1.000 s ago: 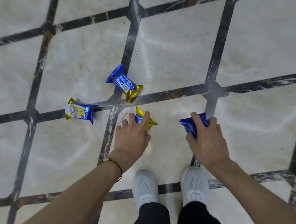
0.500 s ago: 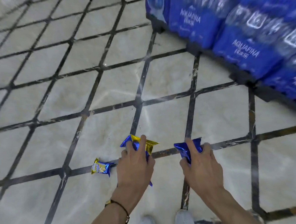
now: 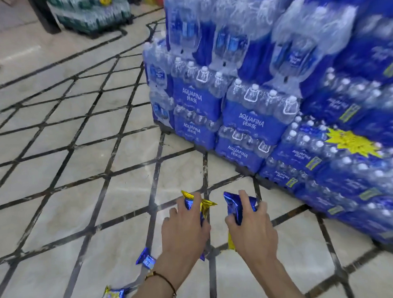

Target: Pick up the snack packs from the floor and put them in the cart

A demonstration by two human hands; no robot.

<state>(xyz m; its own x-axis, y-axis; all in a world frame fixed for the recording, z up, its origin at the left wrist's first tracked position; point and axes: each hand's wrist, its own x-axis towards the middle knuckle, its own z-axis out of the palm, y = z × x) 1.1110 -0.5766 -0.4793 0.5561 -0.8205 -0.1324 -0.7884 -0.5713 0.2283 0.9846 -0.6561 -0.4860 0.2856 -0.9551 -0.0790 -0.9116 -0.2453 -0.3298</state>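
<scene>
My left hand [image 3: 184, 230] is closed around a blue and gold snack pack [image 3: 195, 206], held up off the floor. My right hand [image 3: 251, 228] grips another blue snack pack [image 3: 234, 206] beside it. Two more blue and gold snack packs lie on the tiled floor at the lower left: one [image 3: 146, 260] just left of my left wrist, the other [image 3: 112, 296] further down. No cart is in view.
A tall stack of blue shrink-wrapped water bottle packs [image 3: 279, 97] on a dark pallet fills the right and top. Another pallet of bottles [image 3: 90, 14] stands at the far top left. The marble floor [image 3: 54, 180] with dark grid lines stretches left.
The view has swung up from the floor to the water stack. Both hands have risen with their packs. The two packs left on the floor have slid toward the lower left of the view.
</scene>
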